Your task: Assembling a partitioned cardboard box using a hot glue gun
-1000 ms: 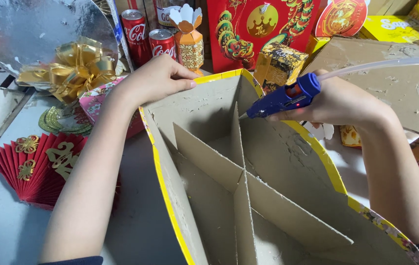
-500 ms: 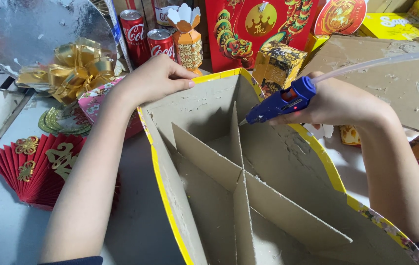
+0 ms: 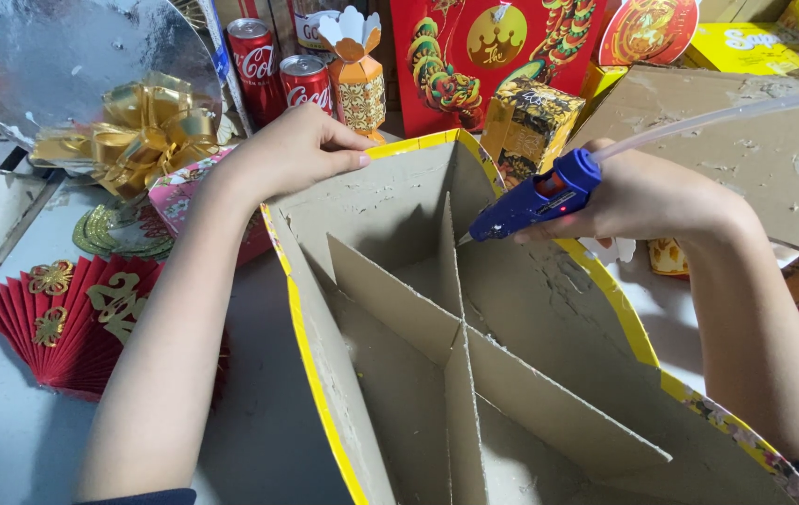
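Note:
A large cardboard box (image 3: pixel 390 201) with yellow-edged walls lies open before me, crossed inside by two cardboard dividers (image 3: pixel 460 332). My left hand (image 3: pixel 292 150) grips the far left corner of its rim. My right hand (image 3: pixel 647 196) holds a blue glue gun (image 3: pixel 535 198) with a clear glue stick (image 3: pixel 727 117) trailing out the back. The gun's nozzle points at the top of the upright divider near the far wall.
Two red drink cans (image 3: pixel 282 70), a small orange gift box (image 3: pixel 354 79) and red decorated boxes (image 3: pixel 488 51) stand behind the box. A gold ribbon bow (image 3: pixel 137 131) and a red paper fan (image 3: pixel 67 318) lie to the left. A cardboard sheet (image 3: pixel 755 140) sits at the right.
The glue gun has shifted slightly; its nozzle stays at the divider's top. My left hand keeps its grip on the rim.

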